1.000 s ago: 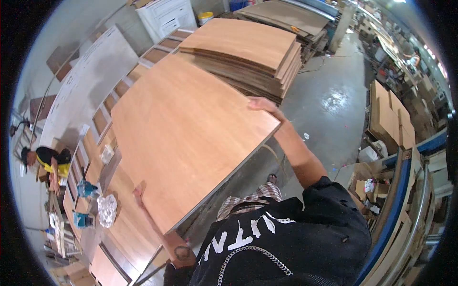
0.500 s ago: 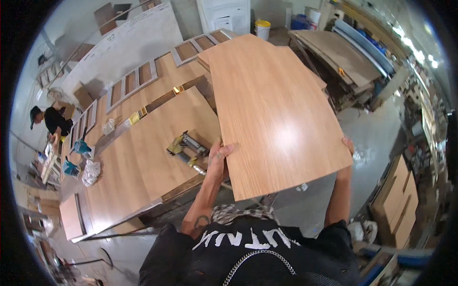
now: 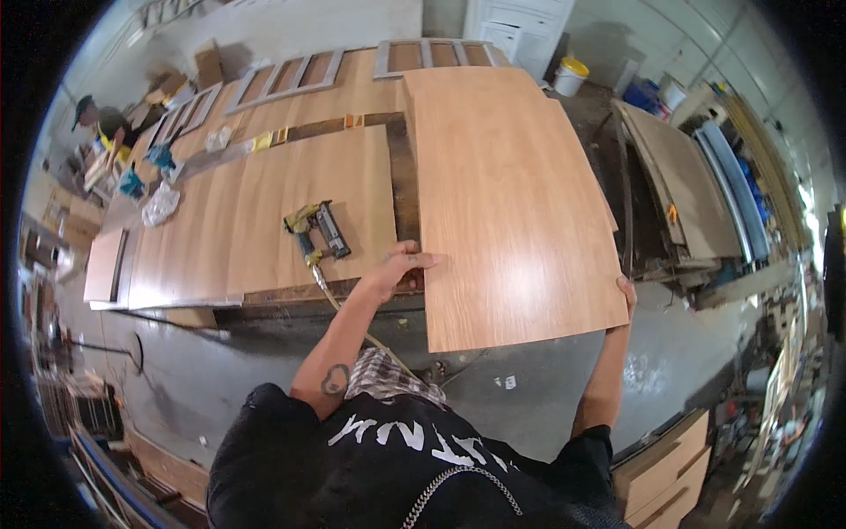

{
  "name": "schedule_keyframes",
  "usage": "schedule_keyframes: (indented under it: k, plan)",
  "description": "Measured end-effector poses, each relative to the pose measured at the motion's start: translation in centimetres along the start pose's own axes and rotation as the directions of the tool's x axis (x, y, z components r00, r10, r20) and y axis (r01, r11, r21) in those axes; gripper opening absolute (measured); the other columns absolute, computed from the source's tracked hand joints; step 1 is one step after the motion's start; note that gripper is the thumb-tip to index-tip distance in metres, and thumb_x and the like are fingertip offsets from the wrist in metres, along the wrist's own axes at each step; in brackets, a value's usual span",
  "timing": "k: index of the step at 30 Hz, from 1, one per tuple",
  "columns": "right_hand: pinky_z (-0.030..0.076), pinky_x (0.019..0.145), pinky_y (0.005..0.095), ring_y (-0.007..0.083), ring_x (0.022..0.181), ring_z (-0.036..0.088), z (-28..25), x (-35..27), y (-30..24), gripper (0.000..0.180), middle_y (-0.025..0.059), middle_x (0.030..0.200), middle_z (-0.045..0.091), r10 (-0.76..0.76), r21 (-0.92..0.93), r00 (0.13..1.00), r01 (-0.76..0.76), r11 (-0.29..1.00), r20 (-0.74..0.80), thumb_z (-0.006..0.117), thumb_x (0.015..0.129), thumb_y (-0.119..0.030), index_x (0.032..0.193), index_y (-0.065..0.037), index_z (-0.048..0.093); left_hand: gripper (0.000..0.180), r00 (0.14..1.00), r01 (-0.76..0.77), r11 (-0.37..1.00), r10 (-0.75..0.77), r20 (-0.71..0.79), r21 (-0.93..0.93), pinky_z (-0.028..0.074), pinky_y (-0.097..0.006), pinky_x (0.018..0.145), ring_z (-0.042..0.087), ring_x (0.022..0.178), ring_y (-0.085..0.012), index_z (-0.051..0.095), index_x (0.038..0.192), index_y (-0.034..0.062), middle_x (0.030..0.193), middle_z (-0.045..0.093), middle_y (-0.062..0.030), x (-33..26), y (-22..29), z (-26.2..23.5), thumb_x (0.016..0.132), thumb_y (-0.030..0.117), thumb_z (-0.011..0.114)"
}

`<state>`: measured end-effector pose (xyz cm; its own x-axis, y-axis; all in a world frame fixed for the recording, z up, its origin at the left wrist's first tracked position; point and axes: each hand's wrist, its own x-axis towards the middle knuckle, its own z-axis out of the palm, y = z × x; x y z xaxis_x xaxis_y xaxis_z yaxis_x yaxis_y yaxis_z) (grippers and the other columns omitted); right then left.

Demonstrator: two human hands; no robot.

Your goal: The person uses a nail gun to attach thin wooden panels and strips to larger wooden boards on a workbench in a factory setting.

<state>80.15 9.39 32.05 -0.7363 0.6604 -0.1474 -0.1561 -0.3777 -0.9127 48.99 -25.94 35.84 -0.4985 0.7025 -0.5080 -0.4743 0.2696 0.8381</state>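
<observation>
A large wood-grain panel (image 3: 515,212) stretches away from me, its near end jutting past the workbench edge. My left hand (image 3: 405,266) grips its left edge, thumb on top and the other fingers by the side. On the right edge my right hand (image 3: 627,295) is closed, fingertips showing on the upper face and the palm hidden beneath. Left of the panel a nail gun (image 3: 315,231) with a hose rests on another wood-grain board (image 3: 264,212) on the bench.
Grey slatted frames (image 3: 291,81) line the bench's far side. Blue-green power tools (image 3: 160,157) and a plastic bag (image 3: 161,204) sit at the left, with a co-worker (image 3: 104,132) beyond. A stacked-board table (image 3: 679,181) stands at right; drawer-like wooden pieces (image 3: 665,476) are near me.
My view has turned to the right and my body has shifted. The panel now lies straighter ahead, more in line with the bench; both hands have kept their hold on its edges.
</observation>
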Motion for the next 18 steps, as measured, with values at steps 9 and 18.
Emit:
schedule_keyframes:
  k: [9, 18]
  plan:
    - [0.053, 0.072, 0.0312, 0.0190, 0.080, 0.065, -0.5, 6.2, -5.7, 0.047, 0.0102, 0.095, 0.065, 0.117, -0.357, 0.993, -0.098, 0.929, 0.031, 0.069, 0.079, -0.028, 0.110, 0.004, 0.056, 0.032, 0.964, -0.198, 0.976, 0.178, -0.198, -0.089, 0.036, -0.026, 0.043, 0.048, 0.047, -0.0118, 0.053, 0.062, 0.0056, 0.056, 0.053, -0.0036, 3.1, 0.8, 0.9, 0.075, 0.023, 0.077]
    - [0.047, 0.073, 0.0338, 0.0170, 0.079, 0.060, 0.4, 11.0, -8.7, 0.025, 0.0052, 0.083, 0.063, 0.168, -0.630, 0.975, -0.220, 0.745, -0.142, 0.069, 0.082, -0.027, 0.087, -0.004, 0.063, 0.051, 0.936, -0.147, 0.989, 0.149, -0.318, 0.032, 0.032, -0.031, 0.042, 0.041, 0.042, -0.0117, 0.046, 0.048, 0.0067, 0.047, 0.044, -0.0019, 5.0, 2.1, 0.9, 0.070, 0.037, 0.081]
